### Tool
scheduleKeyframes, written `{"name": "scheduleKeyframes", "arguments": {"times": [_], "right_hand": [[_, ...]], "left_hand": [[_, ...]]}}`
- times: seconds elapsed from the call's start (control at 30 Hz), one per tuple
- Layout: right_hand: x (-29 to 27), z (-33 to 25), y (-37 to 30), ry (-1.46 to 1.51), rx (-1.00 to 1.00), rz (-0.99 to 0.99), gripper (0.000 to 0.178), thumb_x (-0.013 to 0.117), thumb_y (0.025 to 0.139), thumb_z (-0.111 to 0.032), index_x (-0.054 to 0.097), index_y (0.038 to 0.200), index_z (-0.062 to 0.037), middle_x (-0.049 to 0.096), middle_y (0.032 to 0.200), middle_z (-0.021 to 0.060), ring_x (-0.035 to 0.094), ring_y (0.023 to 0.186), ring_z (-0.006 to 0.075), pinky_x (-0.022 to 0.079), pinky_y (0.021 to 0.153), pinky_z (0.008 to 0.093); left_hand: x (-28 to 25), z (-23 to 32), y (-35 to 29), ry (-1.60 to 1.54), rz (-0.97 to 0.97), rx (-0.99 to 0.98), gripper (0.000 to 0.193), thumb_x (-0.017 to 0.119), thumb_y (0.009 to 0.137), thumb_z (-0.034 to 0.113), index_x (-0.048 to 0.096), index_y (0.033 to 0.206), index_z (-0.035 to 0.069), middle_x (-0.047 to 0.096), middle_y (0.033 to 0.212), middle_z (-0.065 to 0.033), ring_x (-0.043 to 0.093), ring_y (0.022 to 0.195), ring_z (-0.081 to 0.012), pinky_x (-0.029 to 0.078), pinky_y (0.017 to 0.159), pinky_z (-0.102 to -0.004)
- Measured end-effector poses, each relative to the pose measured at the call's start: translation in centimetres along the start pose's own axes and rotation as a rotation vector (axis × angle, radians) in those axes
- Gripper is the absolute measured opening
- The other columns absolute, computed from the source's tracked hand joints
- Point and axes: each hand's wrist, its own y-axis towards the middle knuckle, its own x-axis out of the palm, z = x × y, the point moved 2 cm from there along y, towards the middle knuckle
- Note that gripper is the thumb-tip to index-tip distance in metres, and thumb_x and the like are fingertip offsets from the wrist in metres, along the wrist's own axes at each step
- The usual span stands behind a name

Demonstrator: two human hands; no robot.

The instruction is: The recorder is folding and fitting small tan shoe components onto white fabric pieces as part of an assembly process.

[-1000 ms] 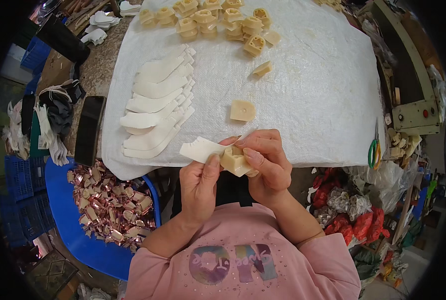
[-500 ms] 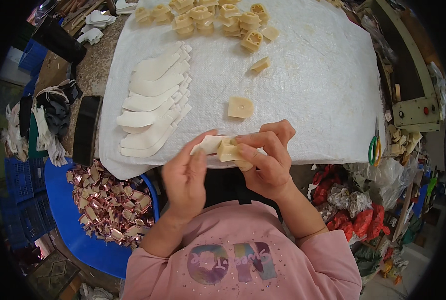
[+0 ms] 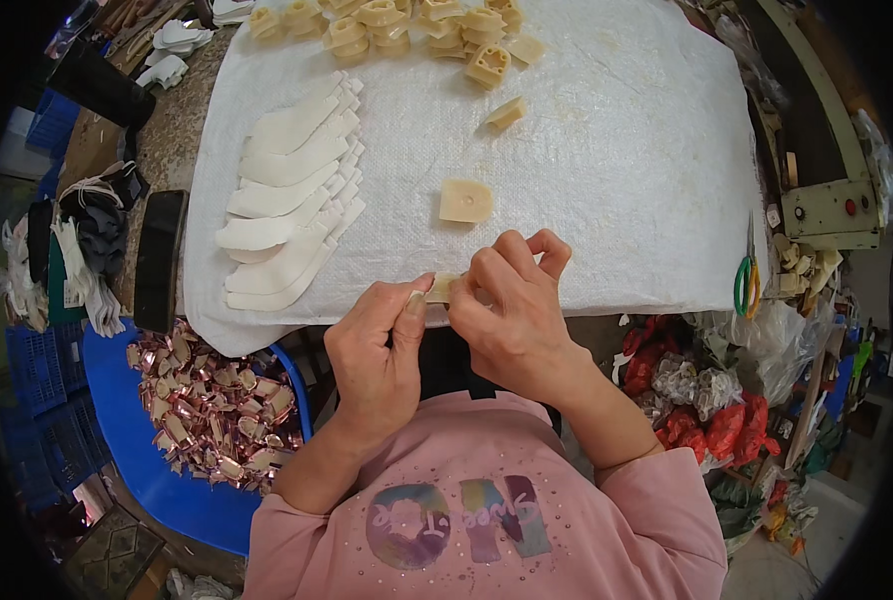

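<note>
Both hands pinch one small cream block (image 3: 440, 288) at the desk's near edge, left hand (image 3: 382, 345) at 9 o'clock of it, right hand (image 3: 507, 310) at 3 o'clock, long axis left-right.

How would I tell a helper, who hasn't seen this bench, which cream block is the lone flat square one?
Start at the white cloth covering the worktable. Below the heap of cream moulded blocks along its far edge, and right of the fanned white curved strips, lies a flat square cream block. It sits alone, just beyond the right hand, touching nothing.
</note>
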Motion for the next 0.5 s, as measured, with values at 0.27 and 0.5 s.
{"name": "scheduleKeyframes", "arguments": {"times": [0.27,0.5], "right_hand": [[1.8,1.4,-1.0,0.179,0.039,0.180,0.023,0.064,0.060,0.000,0.056,0.079,-0.0096,0.044,0.074,0.0029,0.044,0.075,0.0206,0.023,0.072,0.0415],[1.9,1.2,-1.4,0.539,0.028,0.248,0.027,0.065,0.064,0.003,0.057,0.087,-0.0082,0.049,0.074,0.0034,0.045,0.069,0.0205,0.026,0.071,0.0365]], "left_hand": [[-0.1,-0.1,-0.2,-0.029,-0.004,0.176,0.021,0.053,0.091,0.011,0.061,0.105,-0.003,0.059,0.095,-0.0121,0.055,0.081,-0.0164,0.046,0.071,-0.0262],[0.0,-1.9,1.0,-0.055,0.055,0.399,0.016,0.070,0.076,0.007,0.067,0.091,0.006,0.053,0.073,-0.0032,0.045,0.064,-0.0173,0.040,0.059,-0.0279]]}}
